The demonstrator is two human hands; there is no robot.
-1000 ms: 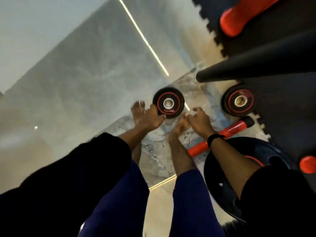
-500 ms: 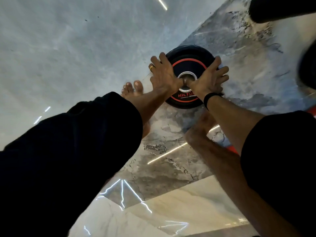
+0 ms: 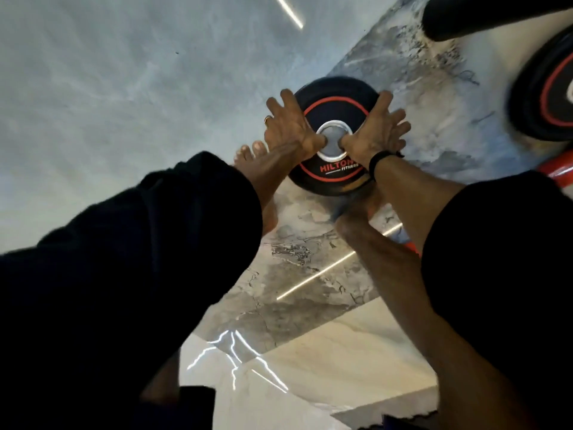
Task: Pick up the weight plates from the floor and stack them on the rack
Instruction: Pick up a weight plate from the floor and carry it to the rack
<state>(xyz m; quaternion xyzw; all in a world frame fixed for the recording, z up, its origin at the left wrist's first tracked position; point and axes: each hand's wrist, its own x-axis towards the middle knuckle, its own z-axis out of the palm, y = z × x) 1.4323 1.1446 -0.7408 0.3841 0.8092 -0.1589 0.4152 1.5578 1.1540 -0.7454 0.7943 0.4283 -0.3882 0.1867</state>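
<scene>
A black weight plate (image 3: 333, 173) with a red ring, white lettering and a steel centre hole lies between my bare feet on the marble floor. My left hand (image 3: 290, 125) grips its left side, thumb hooked into the centre hole, fingers spread over the rim. My right hand (image 3: 376, 131), with a black wristband, grips the right side the same way. Whether the plate touches the floor, I cannot tell. A second black and red weight plate (image 3: 539, 94) lies at the right edge, partly cut off.
A thick black tube (image 3: 483, 17) crosses the top right corner above the floor. A red bar (image 3: 558, 169) lies at the right edge behind my right arm. Glossy grey and cream marble tiles (image 3: 124, 72) spread to the left and below.
A second ago both hands hovered near the small plate; they have since closed on its two sides with thumbs in the hole. In the last half second the plate appears slightly nearer.
</scene>
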